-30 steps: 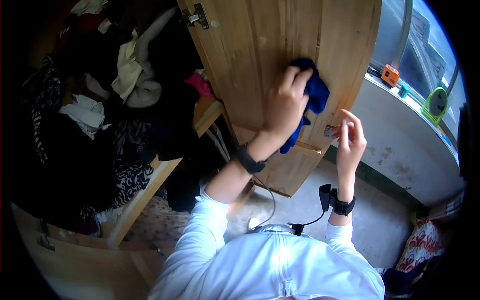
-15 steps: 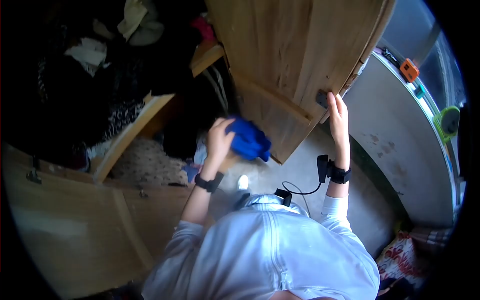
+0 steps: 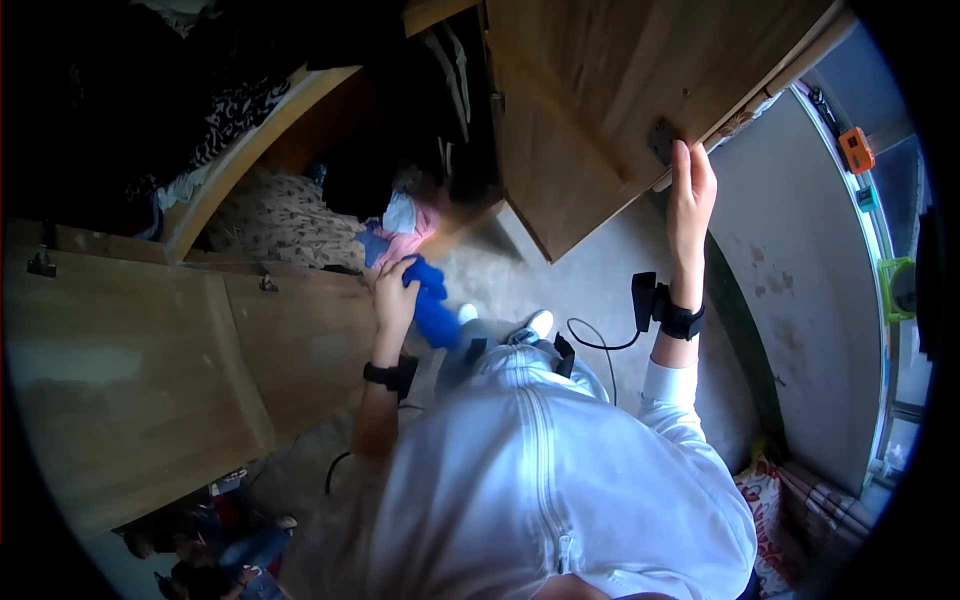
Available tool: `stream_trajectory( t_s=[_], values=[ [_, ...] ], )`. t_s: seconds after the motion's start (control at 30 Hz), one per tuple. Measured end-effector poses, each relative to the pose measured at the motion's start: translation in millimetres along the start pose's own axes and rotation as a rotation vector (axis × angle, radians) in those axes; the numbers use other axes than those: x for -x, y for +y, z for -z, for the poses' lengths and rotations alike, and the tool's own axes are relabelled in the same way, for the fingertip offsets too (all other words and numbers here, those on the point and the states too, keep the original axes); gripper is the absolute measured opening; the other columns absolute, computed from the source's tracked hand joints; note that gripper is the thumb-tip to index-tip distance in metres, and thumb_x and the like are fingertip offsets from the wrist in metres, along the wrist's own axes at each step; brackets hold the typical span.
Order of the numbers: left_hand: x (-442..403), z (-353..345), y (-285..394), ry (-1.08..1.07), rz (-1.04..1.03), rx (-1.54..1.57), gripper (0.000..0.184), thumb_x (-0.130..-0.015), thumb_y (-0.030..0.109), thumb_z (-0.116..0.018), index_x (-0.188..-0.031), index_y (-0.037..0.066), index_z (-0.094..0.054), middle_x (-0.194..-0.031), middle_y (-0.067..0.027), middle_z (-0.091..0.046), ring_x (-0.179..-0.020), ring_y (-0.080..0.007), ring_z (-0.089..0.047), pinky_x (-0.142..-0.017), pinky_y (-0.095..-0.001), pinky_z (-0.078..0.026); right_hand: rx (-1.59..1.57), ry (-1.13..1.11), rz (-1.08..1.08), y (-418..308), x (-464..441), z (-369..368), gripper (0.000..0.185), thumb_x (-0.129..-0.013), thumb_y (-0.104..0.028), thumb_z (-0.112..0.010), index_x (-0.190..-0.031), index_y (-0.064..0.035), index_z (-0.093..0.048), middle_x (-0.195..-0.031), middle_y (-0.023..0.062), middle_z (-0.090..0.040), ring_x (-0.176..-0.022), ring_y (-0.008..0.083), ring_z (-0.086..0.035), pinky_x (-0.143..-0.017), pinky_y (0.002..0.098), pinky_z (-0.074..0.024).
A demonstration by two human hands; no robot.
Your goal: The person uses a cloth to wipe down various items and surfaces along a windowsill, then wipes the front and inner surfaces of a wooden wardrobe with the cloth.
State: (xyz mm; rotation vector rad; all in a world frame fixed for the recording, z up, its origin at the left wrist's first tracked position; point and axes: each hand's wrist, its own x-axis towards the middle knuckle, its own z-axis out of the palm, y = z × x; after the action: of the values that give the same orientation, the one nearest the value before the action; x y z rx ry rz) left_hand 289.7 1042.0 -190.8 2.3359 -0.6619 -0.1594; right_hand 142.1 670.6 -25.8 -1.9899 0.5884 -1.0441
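Observation:
My left hand (image 3: 393, 292) is closed around a bright blue cloth (image 3: 434, 312), which hangs down beside the fingers. Its exact kind cannot be made out. Just beyond that hand, pink clothing (image 3: 408, 238) and other folded fabric lie on the bottom of an open wooden cabinet. My right hand (image 3: 692, 200) is at the outer edge of the right cabinet door (image 3: 570, 120), close to a small dark metal fitting (image 3: 662, 140). Its fingers are straight and together against the door's edge; part of the grip is hidden.
The left cabinet door (image 3: 130, 350) stands open at the left. Dark clothes fill the cabinet above a curved wooden board (image 3: 250, 135), with patterned fabric (image 3: 280, 222) below. A white curved panel (image 3: 790, 270) is at right. People are partly visible at the lower left.
My left hand has carried the blue cloth left and toward my body, out from beside the right door. My right hand stays at the door edge. The view has shifted.

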Motion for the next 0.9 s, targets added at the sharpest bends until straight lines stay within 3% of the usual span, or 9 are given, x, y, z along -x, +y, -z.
stream_trajectory(
  t_s=[0.33, 0.4, 0.57, 0.6, 0.7, 0.83, 0.9],
  values=[
    [-63, -30, 60, -0.032, -0.261, 0.385, 0.033, -0.075, 0.001, -0.061, -0.108, 0.002, -0.064, -0.105, -0.0169, -0.063, -0.096, -0.0337, -0.062, -0.086, -0.0351, -0.048, 0.128, 0.028, 0.004, -40, 38, -36, 0.018, -0.097, -0.02, -0.053, -0.101, -0.0027, -0.058, -0.091, 0.0111, -0.062, -0.083, 0.0214, -0.057, -0.073, 0.0292, -0.0469],
    [-78, -33, 80, -0.083, -0.285, 0.426, 0.036, -0.074, 0.001, -0.063, -0.11, 0.003, -0.064, -0.105, -0.0173, -0.063, -0.096, -0.0339, -0.062, -0.085, -0.0352, -0.049, 0.14, 0.02, -0.003, -45, 46, -42, 0.018, -0.097, -0.02, -0.053, -0.101, -0.0035, -0.058, -0.091, 0.0113, -0.061, -0.083, 0.0214, -0.057, -0.072, 0.0295, -0.0474],
    [-93, -32, 142, 0.016, -0.282, 0.577, 0.042, -0.075, 0.002, -0.069, -0.116, 0.006, -0.062, -0.102, -0.0224, -0.065, -0.096, -0.0378, -0.062, -0.085, -0.039, -0.049, 0.261, 0.028, -0.026, -74, 61, -62, 0.017, -0.097, -0.021, -0.053, -0.101, -0.0056, -0.058, -0.092, 0.0131, -0.063, -0.084, 0.0246, -0.06, -0.072, 0.0304, -0.0508],
    [-95, -33, 148, 0.004, -0.291, 0.661, 0.037, -0.075, 0.003, -0.069, -0.112, 0.004, -0.063, -0.102, -0.0215, -0.065, -0.096, -0.0371, -0.062, -0.085, -0.0388, -0.049, 0.28, 0.023, -0.031, -79, 63, -65, 0.017, -0.096, -0.021, -0.053, -0.101, -0.0059, -0.058, -0.092, 0.0138, -0.064, -0.084, 0.0257, -0.061, -0.073, 0.0309, -0.0518],
    [-90, -46, 147, 0.005, -0.239, 0.653, 0.027, -0.077, 0.01, -0.07, -0.101, 0.002, -0.062, -0.101, -0.0182, -0.064, -0.095, -0.0348, -0.061, -0.084, -0.0379, -0.048, 0.32, 0.059, -0.031, -89, 68, -75, 0.019, -0.097, -0.022, -0.052, -0.105, -0.0055, -0.057, -0.093, 0.0151, -0.065, -0.085, 0.0268, -0.062, -0.076, 0.0336, -0.0524],
    [-65, -73, 118, -0.112, -0.407, 0.511, 0.024, -0.08, 0.016, -0.068, -0.1, 0.004, -0.063, -0.101, -0.0165, -0.065, -0.093, -0.0331, -0.063, -0.084, -0.0369, -0.05, 0.345, 0.058, -0.02, -92, 70, -80, 0.021, -0.097, -0.024, -0.053, -0.107, -0.0051, -0.057, -0.092, 0.0148, -0.065, -0.083, 0.0255, -0.062, -0.074, 0.0325, -0.0514],
    [-58, -74, 113, -0.096, -0.369, 0.586, 0.023, -0.081, 0.018, -0.068, -0.1, 0.005, -0.064, -0.101, -0.0158, -0.066, -0.092, -0.0327, -0.064, -0.083, -0.0367, -0.051, 0.336, 0.036, -0.017, -95, 70, -82, 0.022, -0.097, -0.025, -0.054, -0.107, -0.0053, -0.057, -0.09, 0.0142, -0.065, -0.082, 0.0249, -0.062, -0.071, 0.0314, -0.051]
  ],
)
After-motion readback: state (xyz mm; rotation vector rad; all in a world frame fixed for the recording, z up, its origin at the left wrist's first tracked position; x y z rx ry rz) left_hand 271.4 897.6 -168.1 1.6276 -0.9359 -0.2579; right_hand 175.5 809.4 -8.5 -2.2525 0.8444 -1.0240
